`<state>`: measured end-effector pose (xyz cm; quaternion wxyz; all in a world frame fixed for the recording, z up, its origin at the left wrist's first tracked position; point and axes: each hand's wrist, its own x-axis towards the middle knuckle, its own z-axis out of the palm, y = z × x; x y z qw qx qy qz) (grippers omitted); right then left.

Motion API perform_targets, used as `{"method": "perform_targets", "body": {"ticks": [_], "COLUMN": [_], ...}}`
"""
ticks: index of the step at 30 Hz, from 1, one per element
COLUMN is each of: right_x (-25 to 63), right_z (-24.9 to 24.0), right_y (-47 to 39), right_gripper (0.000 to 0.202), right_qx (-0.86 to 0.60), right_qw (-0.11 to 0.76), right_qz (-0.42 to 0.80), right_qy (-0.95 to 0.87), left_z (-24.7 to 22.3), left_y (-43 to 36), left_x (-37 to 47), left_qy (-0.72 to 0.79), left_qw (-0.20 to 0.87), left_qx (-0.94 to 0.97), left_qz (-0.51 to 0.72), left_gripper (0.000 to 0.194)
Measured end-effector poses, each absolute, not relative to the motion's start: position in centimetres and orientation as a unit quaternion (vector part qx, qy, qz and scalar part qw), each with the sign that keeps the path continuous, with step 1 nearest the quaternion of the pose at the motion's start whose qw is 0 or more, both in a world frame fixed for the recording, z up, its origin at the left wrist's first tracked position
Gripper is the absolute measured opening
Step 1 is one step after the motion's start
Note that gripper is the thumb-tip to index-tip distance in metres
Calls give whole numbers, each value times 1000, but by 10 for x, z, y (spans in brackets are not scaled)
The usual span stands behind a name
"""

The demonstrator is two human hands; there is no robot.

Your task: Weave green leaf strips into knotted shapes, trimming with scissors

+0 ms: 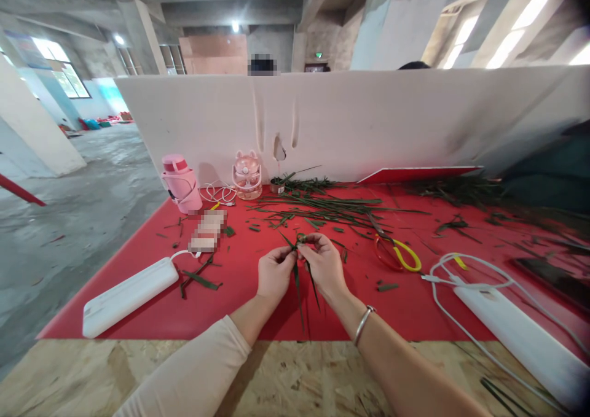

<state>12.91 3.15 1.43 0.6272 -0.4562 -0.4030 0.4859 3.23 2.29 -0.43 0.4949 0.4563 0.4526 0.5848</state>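
My left hand (275,273) and my right hand (324,263) meet over the middle of the red table cover (258,306). Between their fingertips is a small piece of folded or knotted green leaf strips (297,276), with narrow ends hanging down and one pointing up to the left. Both hands are closed in a pinch on it. My fingers hide part of where the strips cross. Just behind lie long green leaf strips (322,203) and short cut bits. Scissors (400,254) with yellow and red handles rest to the right of my right hand.
A pink bottle (180,187), a clear pink jug (247,177) and a small pot (277,185) stand along the white partition (212,116). White power banks (131,297) with cables lie left and right. A dark phone (553,282) is at far right. Bare chipboard (304,374) forms the near edge.
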Motion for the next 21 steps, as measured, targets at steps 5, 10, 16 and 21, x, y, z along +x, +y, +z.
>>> {"method": "perform_targets", "body": {"ticks": [5, 10, 16, 21], "right_x": [129, 130, 134, 135], "right_z": [11, 9, 6, 3], "right_y": [37, 39, 41, 42], "right_gripper": [28, 30, 27, 24], "right_qx": [-434, -425, -428, -431], "right_qw": [602, 604, 595, 585], "right_qz": [582, 602, 621, 648], "right_qy": [-332, -304, -278, -229], "left_z": [-4, -4, -8, -16], "left_y": [23, 20, 21, 27], "left_x": [32, 31, 28, 27], "left_qy": [482, 472, 484, 492], "left_qw": [453, 432, 393, 420], "left_qx": [448, 490, 558, 557], "left_qz": [601, 593, 548, 521], "left_gripper": [18, 31, 38, 40]}}
